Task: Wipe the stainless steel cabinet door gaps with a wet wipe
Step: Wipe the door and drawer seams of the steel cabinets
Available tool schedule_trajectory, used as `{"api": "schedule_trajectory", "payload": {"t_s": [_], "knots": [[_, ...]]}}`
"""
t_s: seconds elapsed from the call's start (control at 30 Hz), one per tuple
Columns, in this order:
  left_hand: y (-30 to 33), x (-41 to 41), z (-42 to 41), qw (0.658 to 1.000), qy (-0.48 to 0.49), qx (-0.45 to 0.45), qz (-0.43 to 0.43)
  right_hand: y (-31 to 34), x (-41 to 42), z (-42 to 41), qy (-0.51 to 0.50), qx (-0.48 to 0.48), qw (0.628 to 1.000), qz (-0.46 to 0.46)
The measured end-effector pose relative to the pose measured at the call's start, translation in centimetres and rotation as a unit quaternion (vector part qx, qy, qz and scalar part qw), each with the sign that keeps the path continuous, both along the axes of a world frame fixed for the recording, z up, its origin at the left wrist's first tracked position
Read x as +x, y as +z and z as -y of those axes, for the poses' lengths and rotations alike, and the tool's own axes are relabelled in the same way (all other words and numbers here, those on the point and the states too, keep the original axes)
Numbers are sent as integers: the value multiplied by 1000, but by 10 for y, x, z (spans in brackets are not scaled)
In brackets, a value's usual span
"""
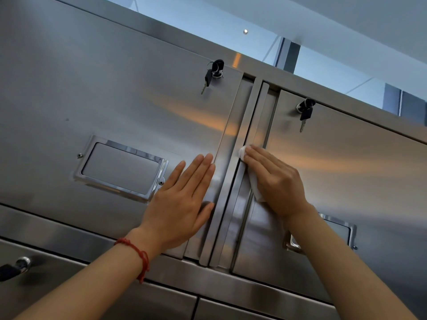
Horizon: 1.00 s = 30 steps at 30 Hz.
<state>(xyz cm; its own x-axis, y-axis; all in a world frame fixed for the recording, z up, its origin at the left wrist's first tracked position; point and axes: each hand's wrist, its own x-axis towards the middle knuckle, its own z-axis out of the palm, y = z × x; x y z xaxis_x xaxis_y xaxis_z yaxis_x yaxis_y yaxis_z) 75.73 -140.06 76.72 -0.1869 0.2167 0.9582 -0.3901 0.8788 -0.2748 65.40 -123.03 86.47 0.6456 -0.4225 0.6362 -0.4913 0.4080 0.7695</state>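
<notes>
Left hand lies flat, fingers straight and together, palm on the left door just beside its right edge; red string bracelet on that wrist. Right hand presses the wet wipe with straight fingers into the gap between the doors, against the left edge of the right door. Wipe pokes out past the fingertips and below the palm. Gap runs free above the hand up to the top rail. Label frame left of the left hand holds a blank insert. Keys hang in the left door's lock, another set in the right's.

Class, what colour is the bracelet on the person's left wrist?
Red: a knotted string bracelet, shown clearly in the head view.
</notes>
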Motion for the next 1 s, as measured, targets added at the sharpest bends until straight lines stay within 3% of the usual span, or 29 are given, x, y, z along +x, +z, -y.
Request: {"api": "schedule_trajectory", "payload": {"t_s": [0.57, 1.0], "knots": [[-1, -2, 2, 1000, -3, -4, -4, -1, 2, -2, -15, 22, 1000, -7], [-1, -1, 1, 1000, 0, -5, -3, 43, 7, 10, 17, -52, 998, -2]]}}
